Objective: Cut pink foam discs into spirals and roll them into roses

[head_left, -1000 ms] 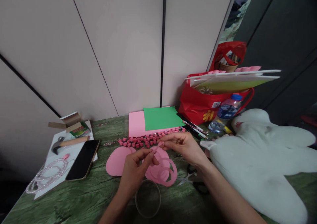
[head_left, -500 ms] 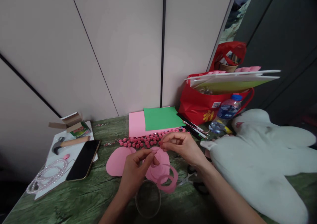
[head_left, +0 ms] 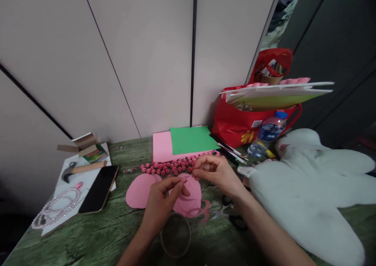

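Note:
My left hand [head_left: 166, 193] is closed in a pinch, a bit of pink paper showing at the fingertips. Below it a curled pink paper spiral strip [head_left: 205, 212] is blurred and seems to hang from that pinch. Close by on the right, my right hand [head_left: 214, 174] also has thumb and fingers pressed together; what they hold is too small to make out. Under the hands lie rounded pink paper pieces [head_left: 194, 187], with another pink paper shape [head_left: 139, 191] to the left. A clear round container [head_left: 175, 254] stands in front.
Scissors [head_left: 225, 211] lie under my right forearm. Behind are small pink rosettes [head_left: 164, 167] and green paper [head_left: 192, 140]. A phone [head_left: 99, 189], hammer [head_left: 88, 168] and beads [head_left: 58, 207] are left; a red bag [head_left: 232, 121], bottle [head_left: 268, 134] and white plush toy [head_left: 305, 191] are right.
The hanging end of the pink spiral has risen and swung, and is now blurred. My right hand has shifted very slightly to the right; my left hand has hardly moved.

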